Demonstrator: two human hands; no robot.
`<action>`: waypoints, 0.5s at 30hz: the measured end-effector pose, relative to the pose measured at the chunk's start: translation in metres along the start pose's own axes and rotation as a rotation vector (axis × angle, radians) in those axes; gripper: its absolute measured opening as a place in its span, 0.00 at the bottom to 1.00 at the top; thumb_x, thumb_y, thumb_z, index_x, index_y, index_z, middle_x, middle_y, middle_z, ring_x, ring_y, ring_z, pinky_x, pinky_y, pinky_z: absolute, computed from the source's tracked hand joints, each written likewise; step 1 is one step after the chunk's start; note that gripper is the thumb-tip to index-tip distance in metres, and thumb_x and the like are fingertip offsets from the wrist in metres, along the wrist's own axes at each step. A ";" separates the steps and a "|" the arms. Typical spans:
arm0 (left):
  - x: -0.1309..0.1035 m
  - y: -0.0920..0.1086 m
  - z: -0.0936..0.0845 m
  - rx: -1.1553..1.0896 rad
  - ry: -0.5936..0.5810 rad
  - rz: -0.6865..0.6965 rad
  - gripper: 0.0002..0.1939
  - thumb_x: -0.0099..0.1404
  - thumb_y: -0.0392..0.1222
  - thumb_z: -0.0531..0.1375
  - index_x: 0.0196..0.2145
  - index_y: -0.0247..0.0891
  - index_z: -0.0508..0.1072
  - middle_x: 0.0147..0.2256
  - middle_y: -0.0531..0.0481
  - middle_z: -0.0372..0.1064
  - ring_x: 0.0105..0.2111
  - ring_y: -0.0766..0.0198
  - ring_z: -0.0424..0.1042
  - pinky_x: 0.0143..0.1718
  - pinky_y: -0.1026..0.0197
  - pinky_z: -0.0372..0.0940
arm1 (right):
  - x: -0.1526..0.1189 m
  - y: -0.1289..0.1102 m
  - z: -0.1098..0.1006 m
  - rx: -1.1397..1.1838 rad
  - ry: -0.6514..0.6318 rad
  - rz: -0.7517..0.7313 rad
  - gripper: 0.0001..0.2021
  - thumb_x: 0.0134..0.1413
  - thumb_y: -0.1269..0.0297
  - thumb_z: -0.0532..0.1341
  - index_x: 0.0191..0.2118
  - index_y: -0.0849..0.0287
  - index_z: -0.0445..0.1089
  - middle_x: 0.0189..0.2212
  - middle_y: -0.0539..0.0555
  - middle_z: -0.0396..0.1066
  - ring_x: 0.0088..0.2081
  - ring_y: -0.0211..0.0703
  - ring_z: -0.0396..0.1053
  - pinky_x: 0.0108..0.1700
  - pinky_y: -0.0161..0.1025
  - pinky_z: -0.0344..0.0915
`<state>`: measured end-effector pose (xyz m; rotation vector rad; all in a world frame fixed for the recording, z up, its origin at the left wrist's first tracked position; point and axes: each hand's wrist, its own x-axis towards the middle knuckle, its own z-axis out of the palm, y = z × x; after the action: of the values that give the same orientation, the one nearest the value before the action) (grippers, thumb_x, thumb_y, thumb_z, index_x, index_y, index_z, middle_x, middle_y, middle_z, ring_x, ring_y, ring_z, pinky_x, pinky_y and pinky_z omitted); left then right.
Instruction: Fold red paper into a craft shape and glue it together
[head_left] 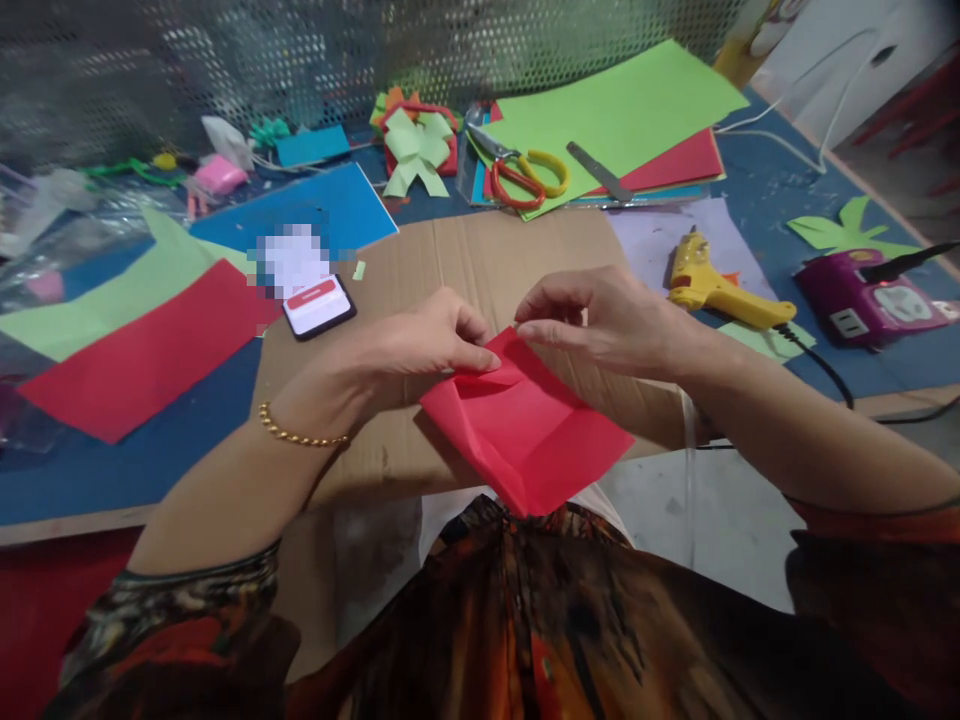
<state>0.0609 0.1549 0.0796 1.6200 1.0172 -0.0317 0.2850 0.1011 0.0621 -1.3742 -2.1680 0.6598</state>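
A creased sheet of red paper (540,430) hangs over the near edge of a brown cardboard piece (442,250). My left hand (427,340) pinches the paper's upper left part, thumb on top of a fold. At the paper's top corner, my right hand (574,315) holds the tip between thumb and forefinger, its other fingers curled. The lower part of the sheet is folded along several lines and tilts toward my body.
A phone (319,305) lies left of the cardboard, beside red paper (150,350). Scissors (529,175) and a metal blade (600,172) rest on green sheets (637,110) behind. A yellow glue gun (727,290) and purple power box (870,300) stand at right.
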 end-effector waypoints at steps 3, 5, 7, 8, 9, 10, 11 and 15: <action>0.000 0.000 0.000 0.006 -0.012 -0.030 0.14 0.58 0.35 0.67 0.19 0.37 0.68 0.21 0.57 0.56 0.21 0.73 0.55 0.23 0.64 0.47 | -0.001 0.000 0.005 0.067 -0.011 0.022 0.04 0.62 0.65 0.66 0.37 0.56 0.78 0.28 0.51 0.77 0.29 0.40 0.68 0.32 0.39 0.62; -0.001 0.001 0.001 -0.036 -0.006 -0.056 0.13 0.59 0.33 0.65 0.19 0.36 0.68 0.21 0.56 0.57 0.21 0.73 0.57 0.23 0.64 0.48 | 0.001 0.001 0.008 0.105 -0.011 0.033 0.04 0.59 0.69 0.65 0.37 0.56 0.79 0.29 0.50 0.78 0.29 0.39 0.68 0.32 0.38 0.62; -0.001 0.001 0.000 -0.055 -0.007 -0.065 0.12 0.59 0.32 0.64 0.20 0.36 0.68 0.21 0.55 0.58 0.22 0.73 0.58 0.24 0.64 0.49 | 0.003 0.002 0.012 0.122 -0.001 0.040 0.06 0.57 0.72 0.64 0.36 0.57 0.78 0.29 0.50 0.78 0.29 0.39 0.68 0.32 0.37 0.62; -0.001 0.001 0.000 -0.043 -0.014 -0.058 0.12 0.59 0.33 0.64 0.20 0.36 0.69 0.22 0.55 0.59 0.22 0.73 0.58 0.24 0.64 0.49 | 0.004 0.002 0.013 0.125 0.007 0.042 0.06 0.56 0.73 0.64 0.36 0.57 0.78 0.29 0.50 0.78 0.29 0.38 0.68 0.32 0.37 0.62; 0.000 0.001 -0.001 -0.019 -0.024 -0.045 0.12 0.59 0.33 0.64 0.20 0.36 0.69 0.22 0.55 0.58 0.22 0.73 0.57 0.24 0.64 0.48 | 0.004 0.003 0.015 0.125 0.016 0.047 0.05 0.57 0.72 0.64 0.35 0.57 0.78 0.28 0.49 0.77 0.29 0.38 0.67 0.32 0.37 0.62; 0.000 0.001 -0.003 0.008 -0.034 -0.028 0.13 0.59 0.33 0.64 0.19 0.36 0.68 0.22 0.56 0.57 0.22 0.73 0.56 0.24 0.63 0.47 | 0.004 0.002 0.016 0.120 0.028 0.051 0.05 0.58 0.72 0.64 0.35 0.57 0.78 0.27 0.49 0.76 0.28 0.38 0.67 0.31 0.36 0.61; 0.000 0.001 -0.004 0.032 -0.043 -0.012 0.14 0.59 0.34 0.64 0.19 0.36 0.67 0.21 0.56 0.56 0.22 0.73 0.55 0.24 0.63 0.46 | 0.004 0.002 0.018 0.112 0.042 0.050 0.04 0.58 0.71 0.64 0.35 0.57 0.77 0.26 0.49 0.75 0.28 0.38 0.67 0.31 0.37 0.62; 0.002 0.002 -0.007 0.042 -0.049 0.012 0.15 0.60 0.35 0.63 0.18 0.37 0.66 0.21 0.56 0.54 0.22 0.73 0.53 0.24 0.63 0.45 | -0.001 0.003 0.020 0.091 0.084 -0.005 0.05 0.61 0.69 0.64 0.35 0.56 0.78 0.27 0.50 0.76 0.29 0.39 0.69 0.33 0.38 0.64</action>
<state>0.0598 0.1620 0.0830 1.6561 0.9743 -0.0849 0.2749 0.0988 0.0442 -1.3253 -2.0499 0.6782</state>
